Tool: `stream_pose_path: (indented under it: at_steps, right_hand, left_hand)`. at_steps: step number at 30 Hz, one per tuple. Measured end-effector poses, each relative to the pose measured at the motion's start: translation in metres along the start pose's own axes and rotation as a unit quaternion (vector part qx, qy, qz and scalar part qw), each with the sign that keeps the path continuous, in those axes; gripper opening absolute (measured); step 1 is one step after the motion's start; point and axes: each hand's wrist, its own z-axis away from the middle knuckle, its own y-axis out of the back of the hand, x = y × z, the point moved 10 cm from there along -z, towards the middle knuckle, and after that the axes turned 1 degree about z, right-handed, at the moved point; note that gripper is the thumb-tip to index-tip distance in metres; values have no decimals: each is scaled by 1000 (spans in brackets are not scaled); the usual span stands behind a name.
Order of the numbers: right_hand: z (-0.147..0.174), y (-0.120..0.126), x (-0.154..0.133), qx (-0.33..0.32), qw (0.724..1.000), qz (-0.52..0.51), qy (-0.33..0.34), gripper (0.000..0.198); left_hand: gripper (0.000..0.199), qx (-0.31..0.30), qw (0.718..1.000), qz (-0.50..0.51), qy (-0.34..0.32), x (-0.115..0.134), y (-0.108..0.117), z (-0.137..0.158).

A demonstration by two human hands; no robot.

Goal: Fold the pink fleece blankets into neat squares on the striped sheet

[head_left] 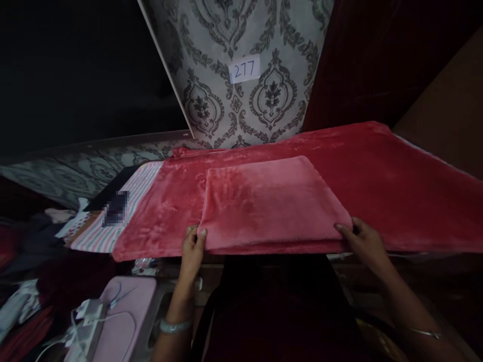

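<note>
A pink plush cloth point(271, 201), folded into a rectangle, lies on a larger red plush blanket point(407, 201) spread over the table. My left hand point(193, 246) pinches the cloth's near left corner, thumb on top and fingers curled at the edge. At the near right corner, my right hand point(364, 244) grips the cloth the same way, its thumb over the top. Beneath the folded cloth's front edge, a darker red layer shows. What lies under the fingers is hidden.
A striped cloth point(139, 193) covers the table's left end, with a blurred dark rectangular item point(116, 208) on it. Below left, a white power strip point(88, 322) with cables rests on a pink surface point(128, 301). A patterned wall bears a label point(244, 69) reading 277.
</note>
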Motion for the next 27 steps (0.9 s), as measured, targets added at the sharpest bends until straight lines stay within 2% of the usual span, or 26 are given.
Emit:
stream_pose_path:
  at_steps: [2,4,6,8,9,10,12,14,16,18,21,24,27]
  right_hand:
    - [-1,-3,3,-36,999,-15,-2,47]
    - [-2,2,1,-32,999,-37,2,50]
    - [1,19,-16,49,998,-22,33,55]
    - [14,23,-57,129,984,26,122,53]
    - [24,12,-86,132,972,53,185,51]
    - [35,-9,-117,104,959,73,252,49]
    - [62,-70,-174,-12,927,109,358,51]
    - [90,-133,-216,-119,886,163,419,56]
    - [112,-179,-241,-184,850,197,453,59]
    - [125,-206,-248,-217,831,218,463,60]
    - [125,-211,-231,-214,829,241,457,61]
    - [105,-186,-193,-190,836,276,435,61]
    - [71,-147,-157,-165,847,321,390,58]
  left_hand:
    - [46,-10,1000,-2,2,0,0,2]
    - [46,-30,1000,9,3,2,0,5]
    - [44,-47,998,32,3,3,0,9]
    - [43,-58,997,50,5,3,-1,11]
    - [43,-60,997,53,7,3,-1,11]
    - [43,-55,997,52,9,2,-2,10]
    - [42,-41,998,35,14,-1,-4,7]
    - [40,-16,1000,3,13,-3,-5,3]
    - [37,10,999,-33,2,-3,-5,1]
    - [36,33,998,-56,-19,0,-4,1]
    - [35,44,996,-64,-35,-1,-3,3]
    - [35,39,997,-61,-27,-10,-3,4]
    - [35,16,998,-58,-9,-19,-4,2]
